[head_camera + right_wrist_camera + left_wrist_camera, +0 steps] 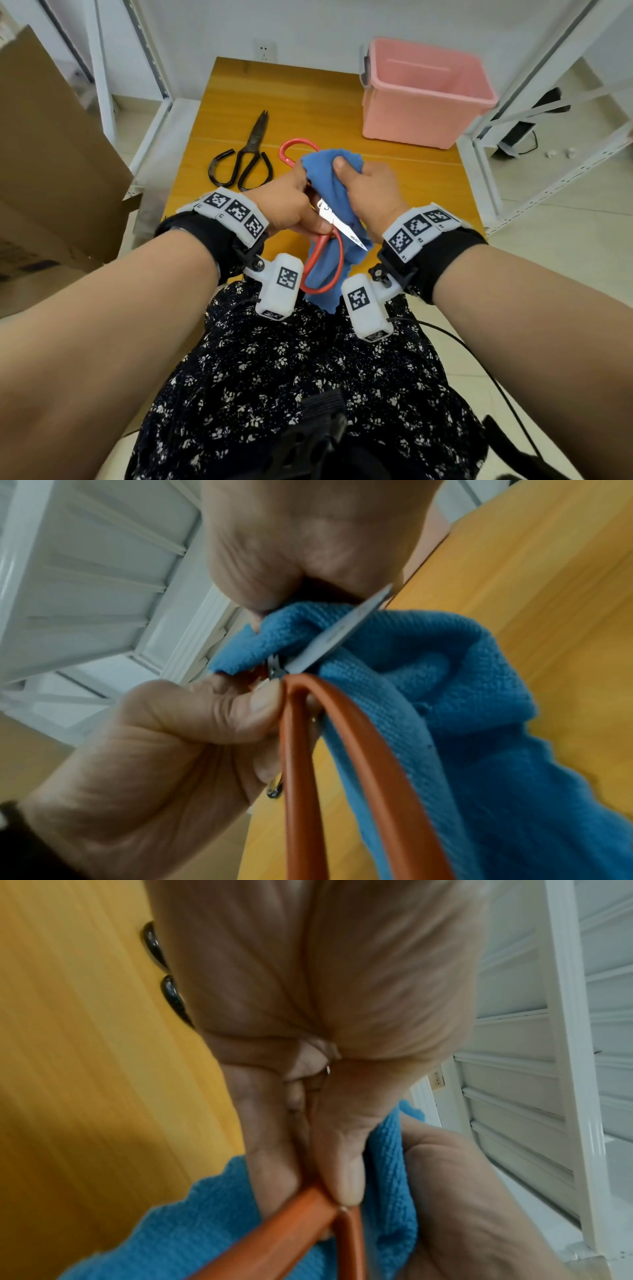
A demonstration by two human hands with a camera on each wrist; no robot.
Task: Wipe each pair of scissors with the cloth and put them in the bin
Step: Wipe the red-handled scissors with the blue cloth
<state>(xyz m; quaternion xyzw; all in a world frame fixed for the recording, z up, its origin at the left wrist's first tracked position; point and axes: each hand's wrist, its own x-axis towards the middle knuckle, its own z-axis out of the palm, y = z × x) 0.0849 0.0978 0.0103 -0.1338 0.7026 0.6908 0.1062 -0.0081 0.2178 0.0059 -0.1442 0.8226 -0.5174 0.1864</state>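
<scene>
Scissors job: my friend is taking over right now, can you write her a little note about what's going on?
Left hand pinches the red scissors near the pivot.
Right hand grips the blue cloth, bunched around the blades.
Black scissors lie on the wooden table, untouched.
Pink bin stands at the table's far right; no scissors visible inside.
Done: nothing binned yet.
Left: finish the red pair, bin it, then wipe and bin the black pair.

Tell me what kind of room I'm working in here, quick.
Probably a storeroom or workshop corner rather than a home: bare white metal shelving frames flank a small wooden table, a large cardboard box stands at the left, and the floor is pale tile.
</scene>
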